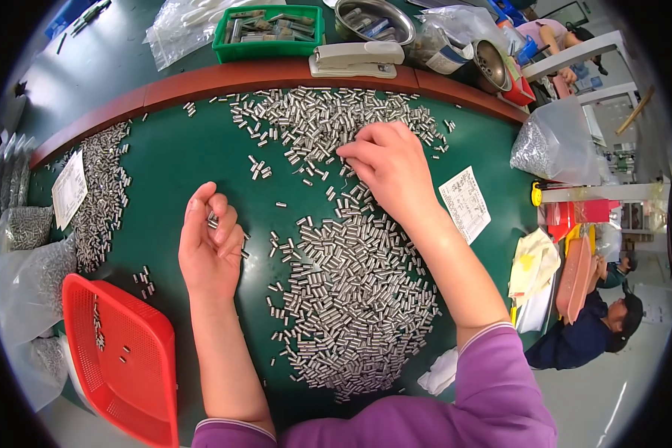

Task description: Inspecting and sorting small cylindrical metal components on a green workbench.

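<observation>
Many small silvery metal cylinders lie loose on the green tabletop (164, 149), in a far heap (306, 119) and a larger near heap (358, 306). Over the near edge of the far heap, my right hand (388, 164) has its thumb and fingertips pinched together; what is between them is too small to make out. My left hand (210, 243) is palm up to the left of the near heap, its fingers curled round a few metal cylinders (213, 221). A third heap of small metal pieces (101, 194) lies at the far left.
A red plastic basket (119, 358) with a few cylinders stands at the left, near filled plastic bags (30, 276). Beyond the brown wooden rail (194, 82) are a green bin (269, 48), a stapler (357, 58) and a metal bowl (373, 22). Co-workers (590, 328) sit at the right.
</observation>
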The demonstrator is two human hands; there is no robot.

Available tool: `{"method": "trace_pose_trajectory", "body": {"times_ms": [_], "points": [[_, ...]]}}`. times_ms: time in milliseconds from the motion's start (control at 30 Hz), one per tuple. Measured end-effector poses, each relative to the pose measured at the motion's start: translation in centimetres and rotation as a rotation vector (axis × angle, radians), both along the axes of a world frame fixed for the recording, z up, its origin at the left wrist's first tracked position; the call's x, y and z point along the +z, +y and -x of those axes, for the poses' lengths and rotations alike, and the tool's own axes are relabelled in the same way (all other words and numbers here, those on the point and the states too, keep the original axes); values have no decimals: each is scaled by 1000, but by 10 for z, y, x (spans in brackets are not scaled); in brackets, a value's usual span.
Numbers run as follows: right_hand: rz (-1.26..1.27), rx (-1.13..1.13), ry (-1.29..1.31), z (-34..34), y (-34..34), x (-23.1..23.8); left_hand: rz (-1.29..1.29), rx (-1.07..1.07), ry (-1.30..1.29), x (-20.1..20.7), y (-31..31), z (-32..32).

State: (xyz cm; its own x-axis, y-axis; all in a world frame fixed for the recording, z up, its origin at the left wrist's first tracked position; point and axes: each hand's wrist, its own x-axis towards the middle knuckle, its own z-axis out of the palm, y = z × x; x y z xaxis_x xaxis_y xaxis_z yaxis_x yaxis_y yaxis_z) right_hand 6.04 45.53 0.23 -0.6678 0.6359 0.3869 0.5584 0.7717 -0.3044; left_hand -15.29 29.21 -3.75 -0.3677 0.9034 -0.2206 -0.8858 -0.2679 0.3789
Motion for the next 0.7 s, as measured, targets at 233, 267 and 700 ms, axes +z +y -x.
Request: {"method": "trace_pose_trajectory", "body": {"times_ms": [233, 267, 700], "points": [[-80, 142, -260, 14, 5, 9, -18, -72, 88, 2, 0, -2], [-85, 136, -238, 14, 5, 10, -20, -95, 86, 3, 0, -3], [228, 136, 197, 29, -56, 21, -45, -429, -2, 2, 1, -4]]}}
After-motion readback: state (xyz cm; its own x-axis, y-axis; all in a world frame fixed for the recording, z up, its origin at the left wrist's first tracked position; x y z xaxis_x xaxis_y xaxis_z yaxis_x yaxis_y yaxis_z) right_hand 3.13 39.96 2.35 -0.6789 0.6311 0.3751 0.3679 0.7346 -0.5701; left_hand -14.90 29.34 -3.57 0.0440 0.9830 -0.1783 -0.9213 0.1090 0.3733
